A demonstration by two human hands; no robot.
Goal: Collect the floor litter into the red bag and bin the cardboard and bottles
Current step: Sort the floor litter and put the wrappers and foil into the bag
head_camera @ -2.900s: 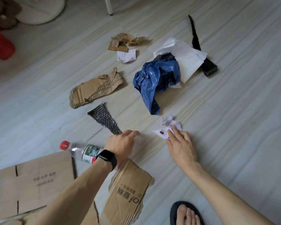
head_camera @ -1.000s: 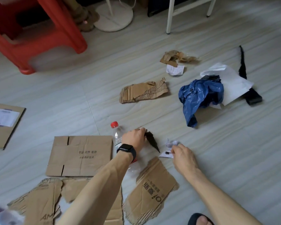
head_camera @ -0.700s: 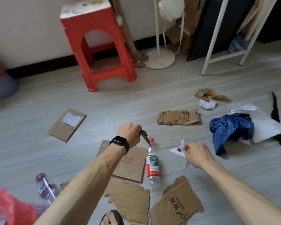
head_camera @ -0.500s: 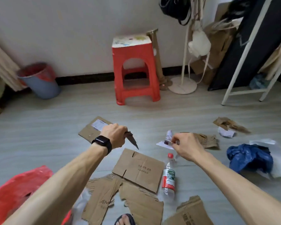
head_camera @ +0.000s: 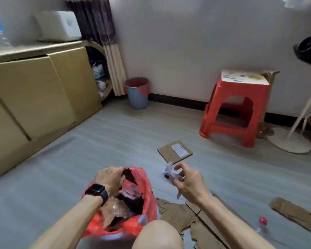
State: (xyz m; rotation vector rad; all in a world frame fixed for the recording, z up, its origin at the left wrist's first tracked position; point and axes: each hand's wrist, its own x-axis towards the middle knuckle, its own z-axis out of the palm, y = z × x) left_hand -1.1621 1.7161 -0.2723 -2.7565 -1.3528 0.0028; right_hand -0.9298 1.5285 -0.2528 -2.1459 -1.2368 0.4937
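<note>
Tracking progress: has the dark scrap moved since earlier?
Yes: the dark scrap went from the floor by the bottle to the red bag, in the left hand.

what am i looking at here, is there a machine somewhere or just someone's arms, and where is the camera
No machine: these are a person's two bare hands, filmed by a wide-angle camera worn on the head, looking forward and down. The left hand, a watch on its wrist, holds a dark scrap over the open red bag, which already has litter in it. The right hand pinches a crumpled paper beside the bag. On the floor lie torn cardboard, a labelled cardboard piece and a bottle with a red cap. Further back stand a blue bin and a red stool.
</note>
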